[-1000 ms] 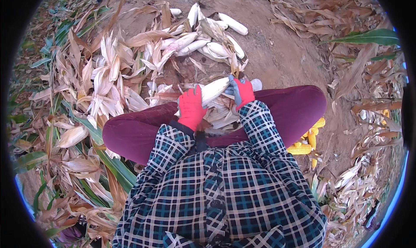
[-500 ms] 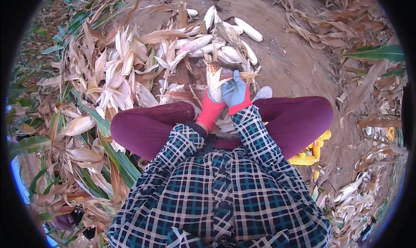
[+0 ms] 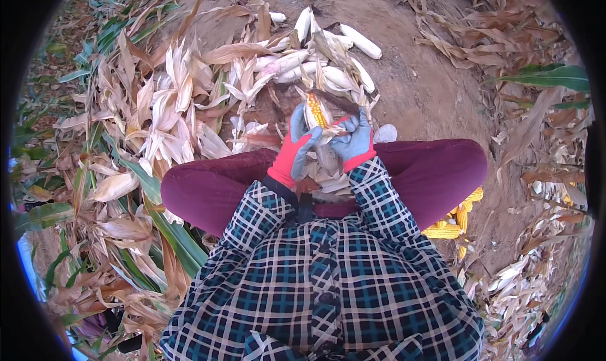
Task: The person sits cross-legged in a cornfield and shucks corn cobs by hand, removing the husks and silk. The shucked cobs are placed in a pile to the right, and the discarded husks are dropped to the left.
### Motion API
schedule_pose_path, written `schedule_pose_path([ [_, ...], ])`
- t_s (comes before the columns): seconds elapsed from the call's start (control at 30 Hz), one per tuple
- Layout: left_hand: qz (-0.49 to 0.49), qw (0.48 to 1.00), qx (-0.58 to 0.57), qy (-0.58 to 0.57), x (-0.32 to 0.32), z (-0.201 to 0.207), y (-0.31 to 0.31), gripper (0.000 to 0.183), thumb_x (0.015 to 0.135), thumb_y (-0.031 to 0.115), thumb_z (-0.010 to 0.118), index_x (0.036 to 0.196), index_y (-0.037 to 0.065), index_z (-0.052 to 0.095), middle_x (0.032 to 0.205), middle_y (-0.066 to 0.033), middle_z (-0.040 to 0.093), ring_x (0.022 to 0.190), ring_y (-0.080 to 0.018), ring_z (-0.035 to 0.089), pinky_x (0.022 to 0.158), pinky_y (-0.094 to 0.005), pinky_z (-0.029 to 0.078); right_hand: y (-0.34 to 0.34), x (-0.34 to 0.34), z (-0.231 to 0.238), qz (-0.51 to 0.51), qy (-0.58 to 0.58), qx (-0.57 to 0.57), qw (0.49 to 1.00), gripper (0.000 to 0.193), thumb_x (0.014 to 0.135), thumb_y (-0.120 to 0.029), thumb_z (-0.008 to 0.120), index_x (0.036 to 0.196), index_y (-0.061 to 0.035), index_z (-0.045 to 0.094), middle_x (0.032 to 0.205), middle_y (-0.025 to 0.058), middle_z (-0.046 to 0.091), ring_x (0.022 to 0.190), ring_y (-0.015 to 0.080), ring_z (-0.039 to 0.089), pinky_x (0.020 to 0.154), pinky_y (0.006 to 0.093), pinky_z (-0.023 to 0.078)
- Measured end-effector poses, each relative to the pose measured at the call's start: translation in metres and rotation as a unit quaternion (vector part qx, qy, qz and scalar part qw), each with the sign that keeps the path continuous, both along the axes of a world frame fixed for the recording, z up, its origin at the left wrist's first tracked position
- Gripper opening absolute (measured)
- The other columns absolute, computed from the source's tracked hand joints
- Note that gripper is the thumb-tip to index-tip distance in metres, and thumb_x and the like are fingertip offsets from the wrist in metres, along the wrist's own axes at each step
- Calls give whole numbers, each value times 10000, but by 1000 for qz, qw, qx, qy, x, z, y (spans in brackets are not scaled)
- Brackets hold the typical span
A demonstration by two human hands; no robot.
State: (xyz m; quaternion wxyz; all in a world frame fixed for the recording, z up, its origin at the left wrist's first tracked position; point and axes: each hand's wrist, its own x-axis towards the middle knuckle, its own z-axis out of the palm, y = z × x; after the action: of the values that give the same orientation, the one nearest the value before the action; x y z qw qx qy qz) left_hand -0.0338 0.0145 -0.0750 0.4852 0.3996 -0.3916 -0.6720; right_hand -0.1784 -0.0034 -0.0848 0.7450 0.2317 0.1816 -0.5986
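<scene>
In front of my crossed legs is a partly husked ear of corn (image 3: 317, 110), its orange-yellow kernels bare along the upper side and pale husk still around the rest. My left hand (image 3: 298, 141), in a grey and red glove, closes around the ear from the left. Gloved the same way, my right hand (image 3: 355, 139) grips the torn husk (image 3: 334, 130) folded down at the ear's right side. The ear's lower end is hidden by husk and fingers.
Unhusked ears (image 3: 338, 77) lie heaped just beyond my hands. Loose dry husks (image 3: 173, 108) pile up to the left. Husked yellow ears (image 3: 442, 231) lie beside my right knee. Dry leaves (image 3: 467, 29) cover the ground at the far right.
Husk has been pulled down, so many more kernels show. My right hand has moved slightly right and down, and my left hand's grip on the ear has shifted.
</scene>
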Motion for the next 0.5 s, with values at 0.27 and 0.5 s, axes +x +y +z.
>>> schedule_pose_path([
  [0.27, 2, 995, 97, -24, 15, -62, -16, 306, 977, 287, 536, 1058, 12, 643, 940, -51, 662, 845, -118, 620, 739, -277, 499, 23, 30, -6, 180, 41, -100, 978, 514, 970, -490, 493, 568, -172, 460, 449, -56, 277, 361, 105, 267, 345, 236, 184],
  [0.5, -64, 995, -9, -74, 12, -58, -2, 286, 965, 221, 529, 1038, -28, 651, 975, -72, 688, 857, -140, 630, 744, -297, 506, 20, 24, 16, 203, 116, 7, 972, 633, 960, -493, 511, 454, -210, 258, 423, -39, 244, 356, 120, 255, 352, 246, 195],
])
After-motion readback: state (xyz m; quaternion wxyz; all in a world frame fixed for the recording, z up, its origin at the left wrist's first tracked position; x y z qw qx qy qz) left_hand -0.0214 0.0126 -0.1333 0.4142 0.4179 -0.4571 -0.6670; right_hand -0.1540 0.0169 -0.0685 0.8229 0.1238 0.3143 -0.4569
